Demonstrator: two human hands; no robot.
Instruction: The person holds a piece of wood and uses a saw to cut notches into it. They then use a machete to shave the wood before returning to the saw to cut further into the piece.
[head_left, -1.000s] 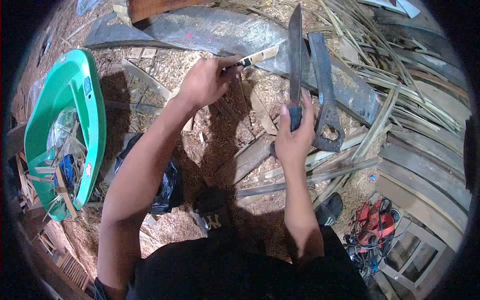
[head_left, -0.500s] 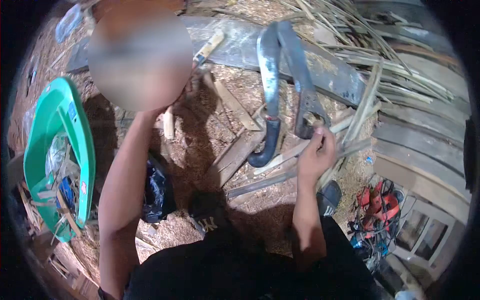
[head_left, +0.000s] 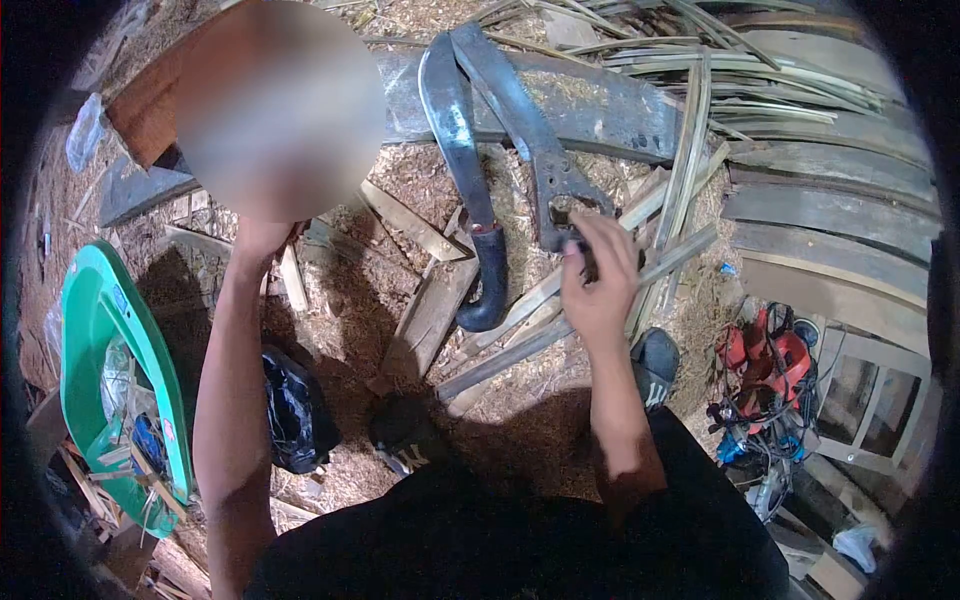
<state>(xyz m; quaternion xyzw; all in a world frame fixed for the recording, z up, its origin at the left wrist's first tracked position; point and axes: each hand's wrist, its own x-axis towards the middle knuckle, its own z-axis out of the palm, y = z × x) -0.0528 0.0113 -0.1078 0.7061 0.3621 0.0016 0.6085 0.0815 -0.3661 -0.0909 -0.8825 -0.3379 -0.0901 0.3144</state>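
Observation:
My right hand (head_left: 603,280) is at the grip end of a handsaw (head_left: 535,150), thumb and fingers apart and curved, fingertips overlapping the lower edge of the grip. The saw's blade lies across a grey plank (head_left: 620,115). Beside it on the left rests a machete (head_left: 465,150) with a black curved handle, its blade tip close to the saw's. My left hand (head_left: 268,232) reaches forward at the upper left; a blurred patch covers its fingers and whatever they touch. Close to it are loose wood strips (head_left: 293,278) and a brown board (head_left: 150,110).
A green plastic tub (head_left: 175,390) holding scraps stands at the left, near a black plastic bag (head_left: 298,415). Thin wood strips (head_left: 780,85) pile up at the upper right. Red tools with tangled cables (head_left: 770,365) lie at the right beside a wooden frame (head_left: 875,400). Shavings cover the ground.
The view has shifted, with the saw and machete now further left in it. My right hand's fingers have spread from a pinch at the saw's grip. My left hand has drawn back leftward.

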